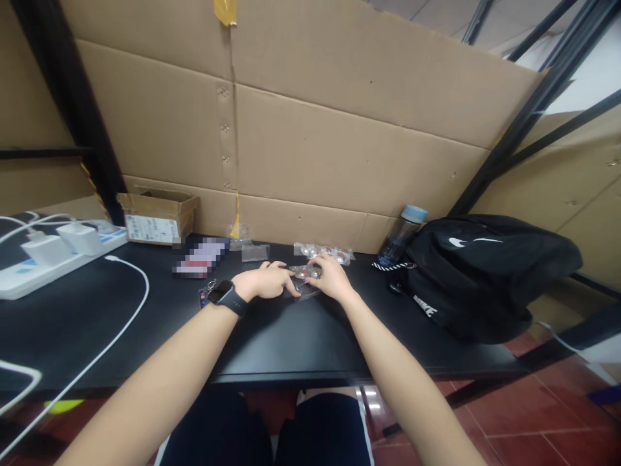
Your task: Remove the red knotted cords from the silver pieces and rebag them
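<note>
Both of my hands meet over the middle of the black table around a small clear plastic packet (pixel 307 273) holding shiny round pieces with some red on them. My left hand (pixel 266 282), with a dark watch at the wrist, has its thumb and forefinger closed at the packet's left edge. From the right, my right hand (pixel 334 278) grips the packet, fingers curled over its top and thumb along the near side. Just behind lies a row of similar packed round pieces (pixel 325 251), partly covered by my right hand. What exactly the pieces are, I cannot make out.
Empty-looking clear bags (pixel 255 252) and a blurred-out flat item (pixel 201 257) lie left of centre, near a keyring (pixel 202 297). Further left stand an open cardboard box (pixel 158 217) and a power strip (pixel 63 262). A bottle (pixel 402 236) and black backpack (pixel 485 278) occupy the right.
</note>
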A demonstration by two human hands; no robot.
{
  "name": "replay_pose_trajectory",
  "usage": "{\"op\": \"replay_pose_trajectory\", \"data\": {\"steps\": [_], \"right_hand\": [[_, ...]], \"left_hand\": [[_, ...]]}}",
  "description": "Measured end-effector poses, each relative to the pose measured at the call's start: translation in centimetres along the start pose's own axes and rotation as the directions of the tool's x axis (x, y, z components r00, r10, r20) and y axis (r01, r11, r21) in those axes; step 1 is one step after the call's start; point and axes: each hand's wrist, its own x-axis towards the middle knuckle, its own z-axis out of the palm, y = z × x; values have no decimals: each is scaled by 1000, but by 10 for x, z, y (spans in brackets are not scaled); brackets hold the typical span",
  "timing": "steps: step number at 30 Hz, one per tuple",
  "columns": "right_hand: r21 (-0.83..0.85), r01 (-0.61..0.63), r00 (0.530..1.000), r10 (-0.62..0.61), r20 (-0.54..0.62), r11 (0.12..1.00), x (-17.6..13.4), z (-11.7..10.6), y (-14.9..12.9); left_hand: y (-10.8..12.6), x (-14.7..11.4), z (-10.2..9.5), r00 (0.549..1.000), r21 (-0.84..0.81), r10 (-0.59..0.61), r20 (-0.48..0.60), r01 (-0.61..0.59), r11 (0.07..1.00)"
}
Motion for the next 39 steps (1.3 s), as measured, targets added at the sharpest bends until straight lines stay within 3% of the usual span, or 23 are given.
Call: {"op": "replay_pose_trajectory", "data": {"steps": [12, 32, 36, 39], "right_hand": [[-81, 18, 999, -14, 46, 997, -1, -1, 0], [-87, 5, 997, -11, -74, 996, 1, 13, -9], [50, 133, 991, -132, -25, 990, 1, 5, -7], [193, 213, 977, -208, -49, 958, 0, -10, -3]], "left_hand": [[-3, 1, 1, 1000, 7, 19, 13, -19, 1000], [-12, 4, 6, 998, 5, 55, -7, -55, 998], [-17, 4, 1, 983, -12, 141, -114, -144, 990], [-19, 3, -5, 927, -54, 243, -286, -269, 962]]}}
